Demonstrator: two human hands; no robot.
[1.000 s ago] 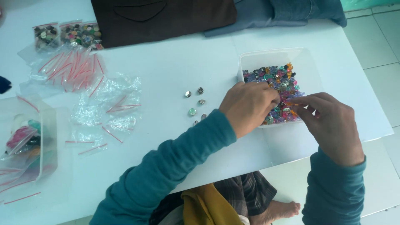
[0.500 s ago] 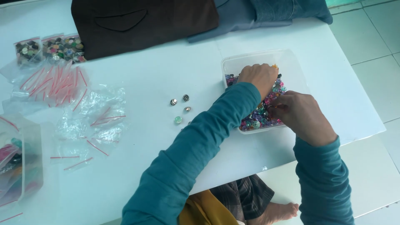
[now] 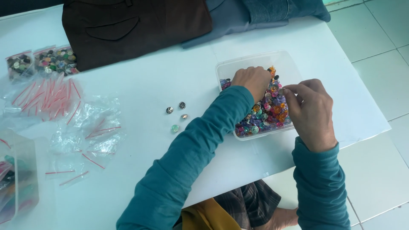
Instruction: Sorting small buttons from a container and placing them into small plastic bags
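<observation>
A clear plastic tub [image 3: 260, 59] on the white table [image 3: 170, 76] holds several small colourful buttons [image 3: 272, 113]. My left hand [image 3: 253, 81] reaches into the tub, fingers curled down among the buttons; what it grips is hidden. My right hand [image 3: 311, 110] hovers over the tub's right side, thumb and forefinger pinched together on a small button. Several loose buttons [image 3: 175, 115] lie on the table just left of the tub.
Empty clear zip bags with red strips [image 3: 64, 115] are scattered at the left. Two filled bags of buttons [image 3: 40, 61] lie at the far left back. A clear box [image 3: 17, 179] stands at the left edge. Dark folded clothes [image 3: 136, 25] lie along the back.
The view has shifted. My left hand has reached deeper into the tub's back part, and my right hand has lifted from the buttons with its fingers pinched.
</observation>
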